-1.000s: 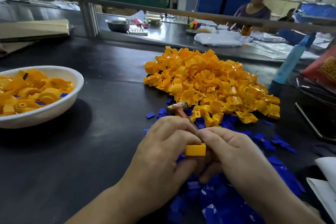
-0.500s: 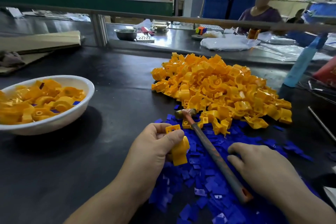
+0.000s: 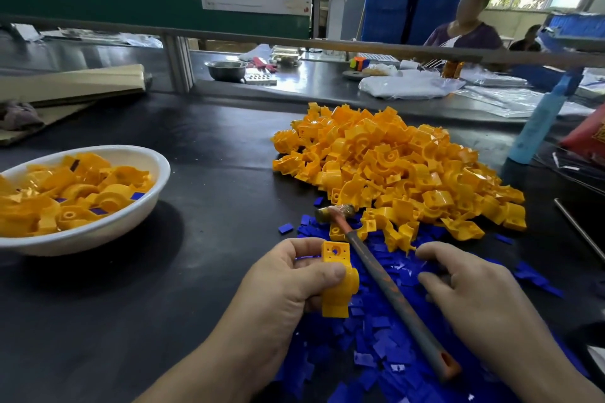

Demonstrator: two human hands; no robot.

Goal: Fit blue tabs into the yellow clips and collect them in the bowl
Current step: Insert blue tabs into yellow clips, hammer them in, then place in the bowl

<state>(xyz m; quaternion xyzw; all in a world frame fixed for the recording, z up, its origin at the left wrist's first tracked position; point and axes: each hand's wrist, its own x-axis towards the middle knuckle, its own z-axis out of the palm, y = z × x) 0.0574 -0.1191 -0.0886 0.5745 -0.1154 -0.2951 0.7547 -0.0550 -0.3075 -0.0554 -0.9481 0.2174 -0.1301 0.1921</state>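
My left grip (image 3: pixel 294 288): curled round one clip (image 3: pixel 337 285). My right grip (image 3: pixel 474 294): loose, empty, down on the tabs (image 3: pixel 383 334) right of the clip. Step, I judge: fetching a tab. Next: pinch one, seat it; bowl (image 3: pixel 137 219) well left.

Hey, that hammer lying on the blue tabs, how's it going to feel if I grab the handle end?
Likely head-heavy: the hammer has a metal head on a long, slim handle, so it may dip forward. It rests on loose blue tabs, so it could skid if pushed.
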